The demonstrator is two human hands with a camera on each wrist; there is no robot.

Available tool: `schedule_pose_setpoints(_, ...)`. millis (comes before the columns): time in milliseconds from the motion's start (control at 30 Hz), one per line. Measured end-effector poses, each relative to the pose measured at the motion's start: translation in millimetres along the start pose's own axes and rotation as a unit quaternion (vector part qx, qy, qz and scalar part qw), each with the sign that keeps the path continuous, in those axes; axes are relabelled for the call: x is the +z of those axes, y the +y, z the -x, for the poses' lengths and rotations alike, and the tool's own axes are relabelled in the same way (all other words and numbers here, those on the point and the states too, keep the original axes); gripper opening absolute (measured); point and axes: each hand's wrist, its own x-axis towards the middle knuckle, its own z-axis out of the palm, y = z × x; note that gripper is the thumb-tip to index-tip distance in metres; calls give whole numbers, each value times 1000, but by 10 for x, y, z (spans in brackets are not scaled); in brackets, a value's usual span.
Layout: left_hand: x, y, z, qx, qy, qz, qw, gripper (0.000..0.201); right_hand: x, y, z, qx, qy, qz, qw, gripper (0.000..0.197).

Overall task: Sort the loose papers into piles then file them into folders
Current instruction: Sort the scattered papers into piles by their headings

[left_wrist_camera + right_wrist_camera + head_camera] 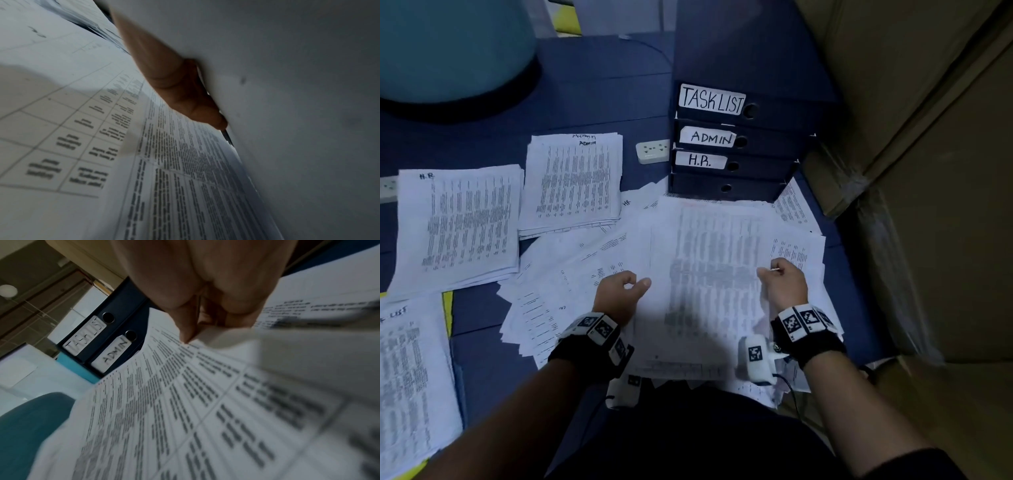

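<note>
A printed sheet (709, 274) is held a little above the loose paper heap (571, 291) in the middle of the blue table (592, 89). My left hand (637, 284) pinches its left edge, thumb on top and a finger (174, 84) under the sheet's underside (287, 97). My right hand (768, 270) pinches the right edge between its fingertips (189, 334). Sorted piles lie to the left: one marked H.R. (458, 226), one marked Admin (575, 181), one marked Task List (407, 370). Dark folders are stacked behind the heap: TASK LIST (712, 99), ADMIN (709, 137), H.R. (700, 160), and an unlabelled one (722, 187).
A white power strip (652, 150) lies between the Admin pile and the folders. Cardboard boxes (928, 171) wall off the right side. A teal rounded object (448, 51) stands at the far left. Another socket (387, 188) sits at the left edge.
</note>
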Motion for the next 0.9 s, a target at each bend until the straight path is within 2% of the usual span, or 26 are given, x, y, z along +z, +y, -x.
schedule_pose_setpoints(67, -13, -38, -35, -3, 7, -21, 1000, 36, -158, 7, -80, 7, 65, 14, 998, 23)
schedule_pose_setpoints(167, -42, -93, -85, -32, 5, -70, 997, 23, -461, 66, -165, 23, 156, -36, 987, 10)
schedule_pose_setpoints(200, -45, -109, -93, -42, 3, -78, 996, 25, -558, 93, -176, 26, 177, -43, 983, 8)
schedule_pose_setpoints(333, -38, -92, -64, -46, 13, -79, 996, 41, -822, 186, -192, 32, 198, -57, 978, 9)
schedule_pose_setpoints(500, -31, -77, -39, -34, 16, -55, 998, 30, -735, 237, -231, 48, 161, -102, 981, 28)
schedule_pose_setpoints(633, -54, -56, -30, -39, 9, -52, 998, 33, -556, 157, -194, 38, 96, -106, 989, 23)
schedule_pose_setpoints(767, -71, -115, -61, -55, 1, -49, 997, 36, -235, 113, -119, 42, -23, -11, 999, 24)
schedule_pose_setpoints(900, -69, -96, -8, -62, 3, 1, 998, 42, 137, 104, 34, 16, -113, 85, 990, 16)
